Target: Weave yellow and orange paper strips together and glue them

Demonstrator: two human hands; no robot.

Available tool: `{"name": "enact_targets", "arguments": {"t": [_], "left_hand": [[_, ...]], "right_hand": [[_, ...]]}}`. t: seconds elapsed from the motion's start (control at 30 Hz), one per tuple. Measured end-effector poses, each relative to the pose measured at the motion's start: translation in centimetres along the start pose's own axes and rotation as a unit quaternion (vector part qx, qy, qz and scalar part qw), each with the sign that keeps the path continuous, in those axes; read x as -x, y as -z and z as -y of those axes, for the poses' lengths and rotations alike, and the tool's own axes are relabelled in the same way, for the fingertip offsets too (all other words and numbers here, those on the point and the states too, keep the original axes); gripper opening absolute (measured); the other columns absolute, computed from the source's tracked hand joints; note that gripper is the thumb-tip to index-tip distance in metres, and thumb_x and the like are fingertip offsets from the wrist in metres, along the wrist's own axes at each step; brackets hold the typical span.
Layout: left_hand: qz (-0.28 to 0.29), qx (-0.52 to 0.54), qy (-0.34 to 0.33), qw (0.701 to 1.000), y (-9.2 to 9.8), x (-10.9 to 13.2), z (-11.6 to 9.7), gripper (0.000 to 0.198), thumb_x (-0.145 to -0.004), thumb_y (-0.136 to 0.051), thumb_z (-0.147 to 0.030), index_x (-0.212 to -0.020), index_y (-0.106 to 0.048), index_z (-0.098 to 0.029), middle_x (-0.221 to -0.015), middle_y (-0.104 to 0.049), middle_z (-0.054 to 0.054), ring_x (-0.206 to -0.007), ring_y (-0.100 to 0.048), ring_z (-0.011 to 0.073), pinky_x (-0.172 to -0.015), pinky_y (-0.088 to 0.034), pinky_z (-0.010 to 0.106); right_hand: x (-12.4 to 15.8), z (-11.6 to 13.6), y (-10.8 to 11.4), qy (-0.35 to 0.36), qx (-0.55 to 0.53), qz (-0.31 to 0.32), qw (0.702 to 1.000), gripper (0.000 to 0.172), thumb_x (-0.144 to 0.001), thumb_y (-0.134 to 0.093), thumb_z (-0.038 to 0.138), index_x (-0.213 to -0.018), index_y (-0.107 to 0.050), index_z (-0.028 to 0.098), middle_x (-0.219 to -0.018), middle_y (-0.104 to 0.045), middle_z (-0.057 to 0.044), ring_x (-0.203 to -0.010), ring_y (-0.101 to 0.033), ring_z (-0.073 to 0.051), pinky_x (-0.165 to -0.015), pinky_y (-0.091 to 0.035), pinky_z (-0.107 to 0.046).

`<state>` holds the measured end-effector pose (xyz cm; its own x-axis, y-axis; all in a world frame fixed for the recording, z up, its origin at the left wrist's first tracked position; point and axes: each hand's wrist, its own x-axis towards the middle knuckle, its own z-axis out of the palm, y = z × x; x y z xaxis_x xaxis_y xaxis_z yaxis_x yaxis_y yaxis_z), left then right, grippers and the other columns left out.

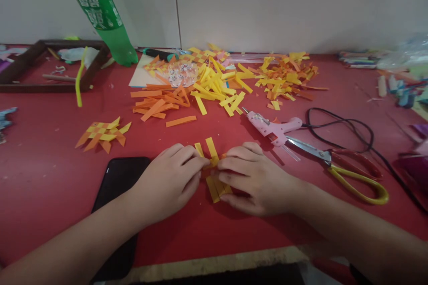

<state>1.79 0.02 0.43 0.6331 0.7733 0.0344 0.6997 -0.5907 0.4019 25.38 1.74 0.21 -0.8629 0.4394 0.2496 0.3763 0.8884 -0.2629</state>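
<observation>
Yellow-and-orange paper-strip weave (212, 188), between both hands, over red tabletop (180, 236): likely light, flexible, easily creased; best held flat at the crossings. Left hand (177, 173): fingertips pinching left edge. Right hand (257, 180): fingers curled, gripping right side. Surface: strewn with loose yellow strips (210, 84). Behind: pale wall (284, 9).

From here I see matt paper strips (212, 189); a smooth desk (174, 236); a glossy plastic bottle (102, 15); shiny metal scissor blades (309, 148).
</observation>
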Motion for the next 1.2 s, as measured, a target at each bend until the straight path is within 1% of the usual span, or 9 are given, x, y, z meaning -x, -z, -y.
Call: {"name": "enact_targets", "arguments": {"t": [0.23,0.3,0.43,0.53,0.67,0.8,0.9,1.03,1.2], "left_hand": [[-0.003,-0.028,-0.013,1.0,-0.1,-0.1,0.1,0.024,-0.095,-0.042,-0.015,-0.109,-0.062,-0.017,-0.094,-0.059,0.008,-0.087,-0.053,0.0232,-0.078,-0.048,0.039],[-0.017,-0.049,-0.024,0.998,0.0,0.0,-0.1,0.023,-0.094,-0.044,-0.015,-0.107,-0.063,-0.016,-0.094,-0.06,0.008,-0.087,-0.053,0.0237,-0.077,-0.048,0.04],[-0.065,-0.116,-0.085,0.987,0.4,0.5,-1.0,0.019,-0.09,-0.048,-0.015,-0.097,-0.066,-0.015,-0.094,-0.064,0.009,-0.086,-0.054,0.0259,-0.075,-0.049,0.043],[-0.082,-0.144,-0.121,0.979,0.8,0.8,-1.6,0.019,-0.09,-0.049,-0.019,-0.093,-0.068,-0.015,-0.094,-0.066,0.009,-0.087,-0.055,0.0271,-0.073,-0.049,0.043],[-0.071,-0.158,-0.125,0.977,0.7,0.8,-1.7,0.022,-0.093,-0.048,-0.024,-0.093,-0.068,-0.016,-0.102,-0.067,0.01,-0.092,-0.056,0.0278,-0.074,-0.05,0.043],[-0.064,-0.148,-0.124,0.979,0.4,0.9,-1.6,0.025,-0.095,-0.046,-0.027,-0.092,-0.068,-0.015,-0.099,-0.068,0.01,-0.092,-0.057,0.0273,-0.076,-0.05,0.044],[-0.056,-0.144,-0.121,0.98,0.4,0.9,-1.6,0.024,-0.095,-0.047,-0.027,-0.093,-0.069,-0.016,-0.097,-0.069,0.009,-0.091,-0.057,0.0271,-0.075,-0.05,0.043],[-0.054,-0.143,-0.13,0.98,0.5,0.9,-1.6,0.021,-0.093,-0.05,-0.025,-0.092,-0.07,-0.017,-0.097,-0.069,0.009,-0.091,-0.058,0.0272,-0.074,-0.05,0.043],[-0.062,-0.131,-0.133,0.98,0.4,0.9,-1.5,0.021,-0.094,-0.05,-0.025,-0.096,-0.069,-0.016,-0.096,-0.069,0.008,-0.092,-0.059,0.0271,-0.077,-0.051,0.043]], "right_hand": [[0.0,0.0,0.0,-0.003,-0.006,0.006,1.0,0.031,-0.092,-0.054,0.039,-0.105,-0.068,0.015,-0.098,-0.068,-0.009,-0.095,-0.053,-0.025,-0.082,-0.036,-0.043],[0.0,0.0,0.0,-0.004,-0.007,0.006,1.0,0.031,-0.092,-0.054,0.038,-0.106,-0.068,0.015,-0.099,-0.068,-0.009,-0.096,-0.053,-0.025,-0.082,-0.036,-0.044],[0.0,0.0,0.0,-0.005,-0.012,0.012,1.0,0.03,-0.088,-0.057,0.035,-0.108,-0.068,0.015,-0.1,-0.067,-0.009,-0.097,-0.053,-0.026,-0.083,-0.037,-0.046],[-0.1,-0.1,0.1,-0.005,-0.015,0.02,1.0,0.032,-0.088,-0.056,0.032,-0.113,-0.066,0.015,-0.097,-0.067,-0.009,-0.096,-0.053,-0.025,-0.084,-0.038,-0.046],[-0.1,-0.1,0.1,-0.004,-0.021,0.01,1.0,0.031,-0.088,-0.056,0.031,-0.113,-0.066,0.015,-0.097,-0.067,-0.009,-0.096,-0.053,-0.025,-0.084,-0.039,-0.045],[-0.1,-0.1,0.0,-0.004,-0.03,0.002,1.0,0.027,-0.087,-0.057,0.028,-0.108,-0.068,0.016,-0.097,-0.068,-0.008,-0.096,-0.054,-0.024,-0.084,-0.039,-0.044],[-0.2,-0.5,0.0,-0.007,-0.031,-0.036,0.999,0.021,-0.089,-0.057,0.027,-0.102,-0.069,0.017,-0.094,-0.069,-0.007,-0.094,-0.055,-0.022,-0.082,-0.039,-0.041],[-0.1,-1.7,0.1,-0.05,-0.024,-0.087,0.995,0.013,-0.092,-0.057,0.024,-0.095,-0.069,0.019,-0.097,-0.069,-0.006,-0.092,-0.056,-0.02,-0.083,-0.039,-0.038],[0.1,-2.7,0.4,-0.057,-0.024,-0.057,0.996,0.015,-0.094,-0.056,0.029,-0.093,-0.069,0.02,-0.097,-0.07,-0.005,-0.095,-0.057,-0.02,-0.084,-0.039,-0.039]]}}
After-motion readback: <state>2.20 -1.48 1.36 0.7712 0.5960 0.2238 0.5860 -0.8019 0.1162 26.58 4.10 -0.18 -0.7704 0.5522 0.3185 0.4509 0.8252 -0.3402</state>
